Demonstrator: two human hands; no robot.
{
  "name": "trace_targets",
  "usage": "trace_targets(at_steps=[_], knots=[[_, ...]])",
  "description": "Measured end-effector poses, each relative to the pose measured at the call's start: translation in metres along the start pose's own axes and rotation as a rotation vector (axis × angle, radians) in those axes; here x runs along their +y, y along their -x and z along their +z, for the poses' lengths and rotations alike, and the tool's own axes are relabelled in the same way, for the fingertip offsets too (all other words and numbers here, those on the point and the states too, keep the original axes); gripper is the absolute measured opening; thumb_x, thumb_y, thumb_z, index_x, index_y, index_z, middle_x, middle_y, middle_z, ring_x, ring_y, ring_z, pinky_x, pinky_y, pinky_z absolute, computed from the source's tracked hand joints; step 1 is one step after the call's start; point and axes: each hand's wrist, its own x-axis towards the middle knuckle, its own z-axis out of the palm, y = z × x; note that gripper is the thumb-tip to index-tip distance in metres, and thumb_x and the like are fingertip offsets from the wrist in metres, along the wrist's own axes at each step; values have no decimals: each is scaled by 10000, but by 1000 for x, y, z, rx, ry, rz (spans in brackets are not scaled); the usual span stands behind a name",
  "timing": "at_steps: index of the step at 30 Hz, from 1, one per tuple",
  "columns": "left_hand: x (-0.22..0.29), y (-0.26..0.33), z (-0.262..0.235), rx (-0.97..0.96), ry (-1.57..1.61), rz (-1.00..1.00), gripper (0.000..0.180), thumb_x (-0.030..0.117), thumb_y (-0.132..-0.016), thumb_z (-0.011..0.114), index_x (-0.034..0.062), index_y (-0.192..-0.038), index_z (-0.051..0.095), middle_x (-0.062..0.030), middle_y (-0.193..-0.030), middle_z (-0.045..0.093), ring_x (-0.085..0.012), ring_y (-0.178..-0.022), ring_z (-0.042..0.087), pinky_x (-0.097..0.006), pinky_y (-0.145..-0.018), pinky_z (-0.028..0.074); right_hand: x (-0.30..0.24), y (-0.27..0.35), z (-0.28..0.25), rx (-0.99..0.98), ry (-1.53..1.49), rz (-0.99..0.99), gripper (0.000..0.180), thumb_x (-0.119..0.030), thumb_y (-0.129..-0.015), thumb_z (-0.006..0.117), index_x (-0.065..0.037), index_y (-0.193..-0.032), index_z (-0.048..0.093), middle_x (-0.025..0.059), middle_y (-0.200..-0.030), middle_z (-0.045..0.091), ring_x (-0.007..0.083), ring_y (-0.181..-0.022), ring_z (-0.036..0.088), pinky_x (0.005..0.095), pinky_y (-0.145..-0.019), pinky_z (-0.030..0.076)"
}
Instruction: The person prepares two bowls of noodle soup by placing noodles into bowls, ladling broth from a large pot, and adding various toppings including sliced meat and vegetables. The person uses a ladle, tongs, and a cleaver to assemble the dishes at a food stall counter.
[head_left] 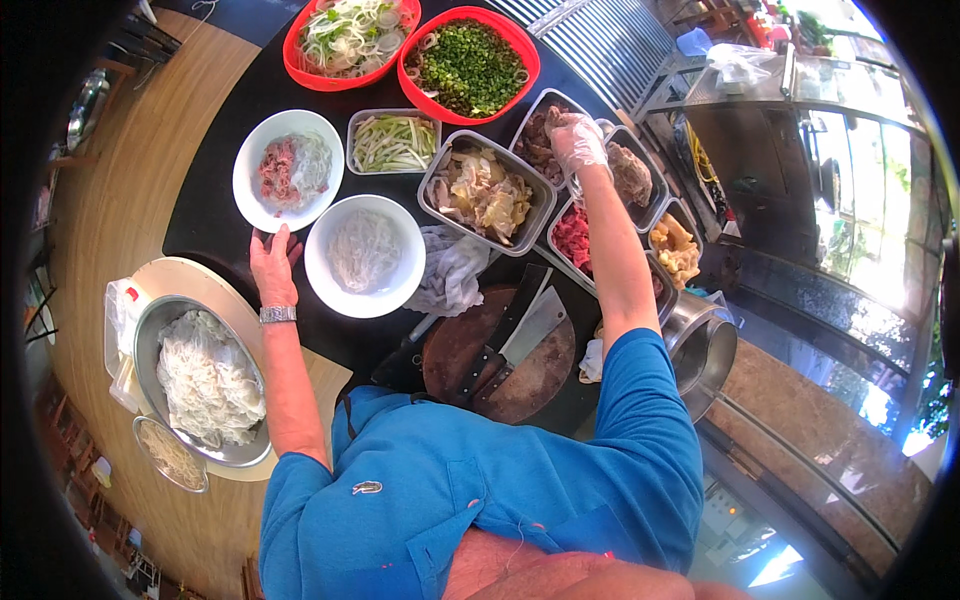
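My left hand point(274, 264), bare with a watch at the wrist, grips the near rim of a white bowl point(246, 168) that holds raw red meat and pale noodles. Beside it stands a second white bowl point(315, 268) with pale noodles. Over at the far right, my right hand point(578, 142) wears a clear plastic glove. Its fingers are curled down into a metal tray of brown sliced meat point(535, 146); what they pinch is hidden. Close to that hand are a tray with a large piece of meat point(630, 178) and a tray of red meat point(572, 238).
Red bowls of chopped green onion point(468, 68) and sliced onion point(350, 38) stand at the back. A tray of chicken pieces point(484, 192) is central. Cleavers point(535, 325) lie on a round chopping board point(450, 350). A noodle basin point(205, 380) is at left, a metal pot point(712, 355) at right.
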Motion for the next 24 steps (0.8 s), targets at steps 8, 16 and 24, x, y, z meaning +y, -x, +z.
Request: trace_targets(at_steps=[8,16,24], knots=[[2,-5,-7,48,-69,64,758,200,-946,760,11,-1560,359,-130,-1325,593,-217,-1087,635,-345,-849,582,22,-8,-1,-66,-610,333,273,-260,-883,722,-30,-1024,756,88,-848,733,169,-700,681,351,-700,568],[19,26,3,351,-686,730,763,158,-951,748,-31,-1563,333,-262,-1537,389,-356,-1356,502,-459,-1032,556,2,16,-50,-53,-591,246,164,-118,-923,734,-30,-1061,744,25,-852,716,107,-640,604,257,-614,499],[50,83,44,-115,-515,977,521,82,-914,758,24,-1403,587,-167,-1305,669,-266,-1150,666,-383,-935,565,-61,100,-78,-349,-1171,25,277,-221,-958,724,-19,-1148,725,80,-1090,760,130,-917,685,280,-806,544]])
